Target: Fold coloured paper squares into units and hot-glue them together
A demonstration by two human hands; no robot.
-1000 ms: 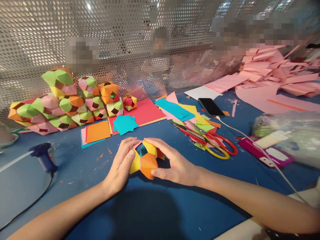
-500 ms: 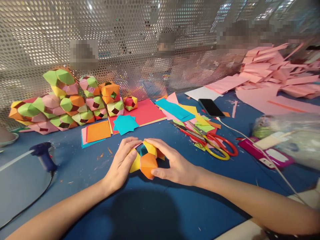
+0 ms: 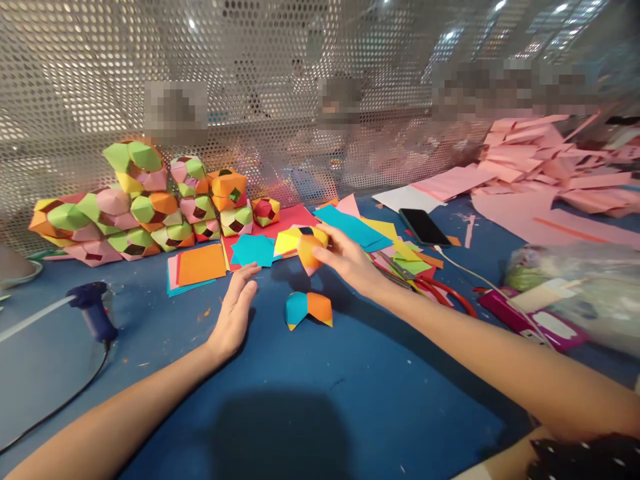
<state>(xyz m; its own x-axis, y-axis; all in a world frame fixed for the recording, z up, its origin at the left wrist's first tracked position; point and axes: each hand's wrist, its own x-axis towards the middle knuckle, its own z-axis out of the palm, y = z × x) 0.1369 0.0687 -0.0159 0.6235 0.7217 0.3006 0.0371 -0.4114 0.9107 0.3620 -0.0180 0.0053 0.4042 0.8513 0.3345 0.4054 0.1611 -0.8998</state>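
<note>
My right hand [image 3: 345, 259] grips a folded paper piece [image 3: 306, 248] in yellow and orange, raised above the table. Fingers apart and holding nothing, my left hand [image 3: 237, 308] rests at the left on the blue table. Between my hands, a smaller folded piece [image 3: 320, 307] in blue and orange lies on the table, apart from both of them. Just behind the raised piece are a blue star-like stack of paper [image 3: 253, 249] and a red sheet [image 3: 296, 217].
Folded paper balls [image 3: 150, 208] are piled at the back left. A glue gun [image 3: 94, 310] lies at the left, its cord running forward. Square papers [image 3: 201, 265], scissors [image 3: 445, 293], a phone [image 3: 424, 227], a power strip [image 3: 535, 319] and pink paper strips [image 3: 540, 157] surround the work area.
My right hand has lifted the yellow and orange piece away and upward. My left hand has let go and moved left. A blue and orange piece now shows on the table between them.
</note>
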